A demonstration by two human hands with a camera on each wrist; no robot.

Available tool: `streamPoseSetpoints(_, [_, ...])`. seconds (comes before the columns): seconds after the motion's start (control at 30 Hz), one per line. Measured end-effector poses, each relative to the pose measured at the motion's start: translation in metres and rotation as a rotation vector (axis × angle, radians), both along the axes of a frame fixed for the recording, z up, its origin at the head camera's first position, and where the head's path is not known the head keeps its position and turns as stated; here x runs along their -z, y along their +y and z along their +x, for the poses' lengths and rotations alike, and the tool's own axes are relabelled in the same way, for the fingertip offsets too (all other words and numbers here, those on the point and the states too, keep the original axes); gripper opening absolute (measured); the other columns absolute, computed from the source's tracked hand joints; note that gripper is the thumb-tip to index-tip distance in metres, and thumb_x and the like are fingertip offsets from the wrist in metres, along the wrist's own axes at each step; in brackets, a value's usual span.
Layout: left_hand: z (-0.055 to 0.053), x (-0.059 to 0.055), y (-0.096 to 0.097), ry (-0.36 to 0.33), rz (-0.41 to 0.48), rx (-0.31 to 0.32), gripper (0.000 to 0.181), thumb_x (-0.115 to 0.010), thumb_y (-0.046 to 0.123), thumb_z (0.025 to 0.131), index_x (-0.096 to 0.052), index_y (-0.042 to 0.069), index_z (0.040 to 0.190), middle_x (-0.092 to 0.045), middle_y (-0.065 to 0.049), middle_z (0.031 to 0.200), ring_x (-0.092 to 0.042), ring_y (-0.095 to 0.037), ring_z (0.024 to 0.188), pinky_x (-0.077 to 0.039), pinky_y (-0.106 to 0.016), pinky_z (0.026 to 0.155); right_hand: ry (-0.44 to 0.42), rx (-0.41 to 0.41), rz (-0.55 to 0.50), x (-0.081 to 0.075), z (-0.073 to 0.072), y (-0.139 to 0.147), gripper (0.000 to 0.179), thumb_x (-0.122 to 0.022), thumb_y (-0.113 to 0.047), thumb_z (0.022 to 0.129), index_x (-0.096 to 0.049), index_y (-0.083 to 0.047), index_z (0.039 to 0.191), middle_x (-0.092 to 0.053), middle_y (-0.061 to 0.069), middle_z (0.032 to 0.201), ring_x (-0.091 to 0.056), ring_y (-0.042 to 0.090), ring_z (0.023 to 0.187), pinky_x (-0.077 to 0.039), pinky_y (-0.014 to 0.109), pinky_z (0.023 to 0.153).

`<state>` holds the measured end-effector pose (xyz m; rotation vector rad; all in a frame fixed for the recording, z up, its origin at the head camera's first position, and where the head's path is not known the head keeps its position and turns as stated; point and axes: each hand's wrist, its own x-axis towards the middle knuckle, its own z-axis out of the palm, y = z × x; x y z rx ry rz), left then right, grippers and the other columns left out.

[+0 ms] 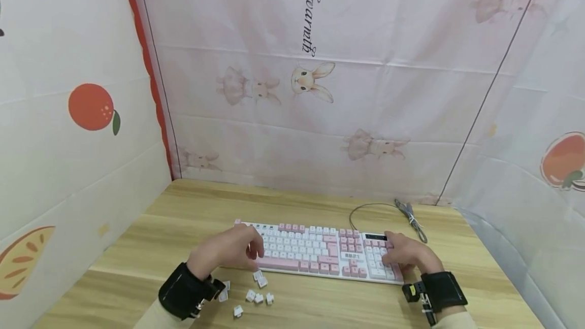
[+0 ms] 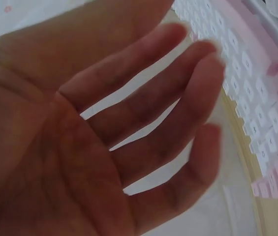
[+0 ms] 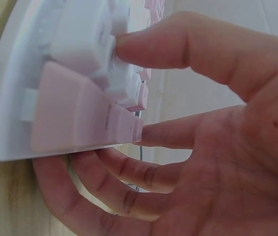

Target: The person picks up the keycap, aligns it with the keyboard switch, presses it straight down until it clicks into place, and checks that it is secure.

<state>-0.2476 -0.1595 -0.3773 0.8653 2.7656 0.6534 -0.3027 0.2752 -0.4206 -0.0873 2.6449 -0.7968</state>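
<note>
A pink-and-white keyboard [image 1: 297, 248] lies across the table. At its right end my right hand [image 1: 409, 250] grips it; in the right wrist view the thumb [image 3: 153, 46] presses on the white keys while several fingers [image 3: 104, 182] curl round the side edge. My left hand [image 1: 230, 248] is over the keyboard's left end. The left wrist view shows its fingers [image 2: 163, 118] loosely bent, holding nothing; whether they touch the keyboard is unclear. Several loose white keycaps [image 1: 259, 298] lie in front of the keyboard, some close to the left wrist.
A grey cable [image 1: 411, 220], bundled with a tie, lies behind the keyboard's right end on the wooden table [image 1: 347, 303]. Printed cloth [image 1: 283, 116] hangs along the back and both sides. Each wrist wears a black strap [image 1: 185, 291] with a small camera.
</note>
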Motion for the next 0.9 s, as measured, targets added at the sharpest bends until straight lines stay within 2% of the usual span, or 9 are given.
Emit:
streamPoseSetpoints(0.17, [0.006,0.0,0.006,-0.074,-0.034,-0.015,0.019,-0.09,0.008,0.073,-0.074,0.012,0.083,-0.067,0.0,0.079,-0.055,-0.007,0.07,-0.047,-0.025,0.064,0.0,0.005,-0.009,-0.002,0.0,0.0,0.095,-0.073,-0.012,0.084,-0.017,0.011,0.158,-0.042,0.035,0.145,-0.056,0.026,0.089,-0.052,0.036,0.067])
streamPoseSetpoints(0.43, [0.009,0.009,0.015,-0.123,-0.093,-0.045,0.022,-0.091,0.006,0.07,-0.072,0.015,0.077,-0.066,0.001,0.078,-0.055,-0.01,0.069,-0.045,-0.026,0.063,0.005,0.005,-0.012,-0.001,0.002,0.0,0.094,-0.072,-0.011,0.084,-0.018,0.011,0.158,-0.042,0.037,0.144,-0.055,0.025,0.08,-0.052,0.037,0.065])
streamPoseSetpoints(0.63, [0.008,0.011,0.017,-0.13,-0.112,-0.048,0.024,-0.092,0.005,0.069,-0.07,0.015,0.074,-0.064,0.002,0.074,-0.053,-0.009,0.066,-0.043,-0.025,0.061,0.014,0.001,-0.013,0.001,0.002,0.0,0.095,-0.072,-0.012,0.084,-0.018,0.011,0.158,-0.035,0.042,0.151,-0.057,0.025,0.085,-0.054,0.038,0.067])
streamPoseSetpoints(0.83, [0.01,0.016,0.02,-0.139,-0.109,-0.038,0.028,-0.092,0.001,0.066,-0.069,0.014,0.072,-0.062,0.005,0.069,-0.053,-0.008,0.062,-0.044,-0.023,0.058,0.008,0.006,-0.008,0.002,0.001,0.0,0.094,-0.072,-0.011,0.084,-0.018,0.011,0.158,-0.039,0.039,0.148,-0.058,0.025,0.086,-0.055,0.038,0.065])
streamPoseSetpoints(0.9, [0.012,0.017,0.022,-0.144,-0.133,-0.059,0.029,-0.092,0.001,0.064,-0.067,0.015,0.071,-0.061,0.006,0.068,-0.053,-0.008,0.062,-0.044,-0.024,0.058,-0.001,0.017,-0.009,0.001,0.0,-0.001,0.095,-0.073,-0.01,0.084,-0.018,0.01,0.159,-0.041,0.037,0.147,-0.059,0.025,0.084,-0.054,0.037,0.064])
